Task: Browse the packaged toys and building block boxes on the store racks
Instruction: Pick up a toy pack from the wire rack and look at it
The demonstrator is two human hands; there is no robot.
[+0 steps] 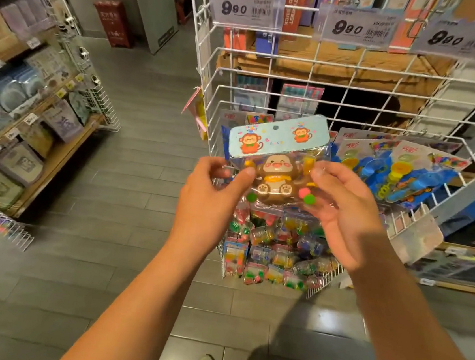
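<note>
A packaged monkey toy [276,166] in a clear bag with a light blue header card is held up in front of the white wire rack [357,104]. My left hand [210,197] pinches the bag's left edge with thumb and fingers. My right hand [342,209] grips its right side, thumb on the front. Behind the bag, blue packaged toys [394,171] lie in the upper basket. Several small colourful packs [272,255] fill the lower basket. Boxes [294,5] stand on the shelf above.
Three price tags reading 9.90 [245,9] hang on the rack's top wire. A wooden shelf with boxed goods [25,138] lines the left side. A red stand [113,22] sits far back on the grey tiled floor [129,182].
</note>
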